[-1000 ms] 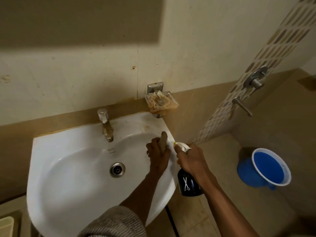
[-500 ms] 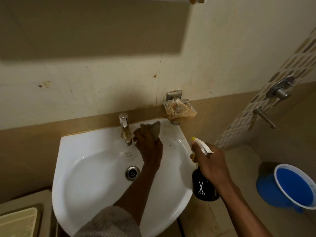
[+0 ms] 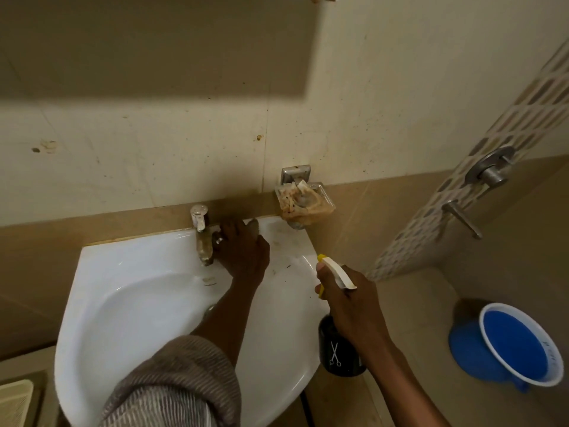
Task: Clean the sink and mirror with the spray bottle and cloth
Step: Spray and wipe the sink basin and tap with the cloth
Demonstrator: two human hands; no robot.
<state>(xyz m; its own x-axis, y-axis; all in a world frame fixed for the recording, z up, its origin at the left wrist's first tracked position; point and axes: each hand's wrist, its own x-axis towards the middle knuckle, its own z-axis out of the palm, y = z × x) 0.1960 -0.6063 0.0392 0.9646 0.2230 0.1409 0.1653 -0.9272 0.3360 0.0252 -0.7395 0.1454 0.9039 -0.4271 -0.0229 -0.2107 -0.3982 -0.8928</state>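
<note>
Sink (image 3: pixel 129 291), white and wall-mounted, fills the lower left of the frame, its drain mostly hidden behind a forearm. At the back rim near the middle stands a stained metal tap (image 3: pixel 201 234). Just right of the tap, the left hand (image 3: pixel 243 251) presses down on the sink's back ledge, its grip closed over a grey cloth (image 3: pixel 254 224), of which only a corner shows past the fingers. A striped grey sleeve (image 3: pixel 172 386) covers that arm at the bottom centre. Above and right of the cloth, a soap dish (image 3: pixel 304 200) holding crumpled brownish wrappers hangs on the wall. Further right, the right hand (image 3: pixel 354 303) is clamped on a spray bottle (image 3: pixel 340 352), dark-bodied with a white and yellow head, held beside the sink's right rim. A blue mug (image 3: pixel 520 346) stands in the lower right corner.
</note>
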